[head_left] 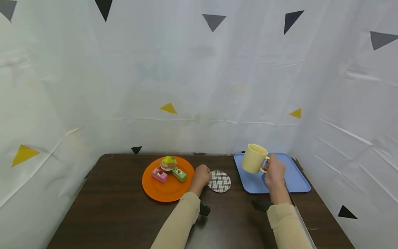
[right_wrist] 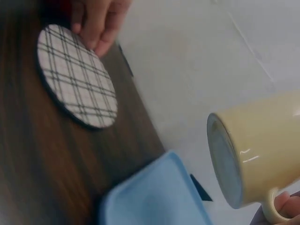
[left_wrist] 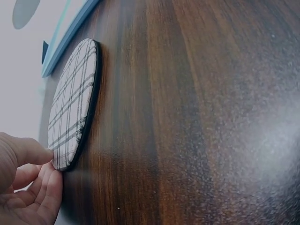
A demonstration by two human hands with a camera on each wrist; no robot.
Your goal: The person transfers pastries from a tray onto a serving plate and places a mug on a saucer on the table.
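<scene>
A round plaid coaster [head_left: 219, 181], white with dark lines and a dark edge, lies at the middle of the brown table. My left hand [head_left: 202, 175] pinches its left edge between thumb and fingers, as the left wrist view shows close up at the coaster [left_wrist: 74, 103]. My right hand [head_left: 274, 171] grips the handle of a pale yellow mug [head_left: 254, 159]. In the head view the mug overlaps the left part of a blue tray [head_left: 293, 176]. From the right wrist, the mug's [right_wrist: 262, 145] underside shows, raised above the table; its inside is hidden there.
Left of the coaster, an orange plate [head_left: 166, 193] bears a pink cake piece [head_left: 159, 175], a green cake piece [head_left: 179, 174] and a small dish of yellow and pink food [head_left: 168, 162]. White curtains with triangles [head_left: 214, 86] stand behind and beside the dark wooden table [head_left: 118, 200].
</scene>
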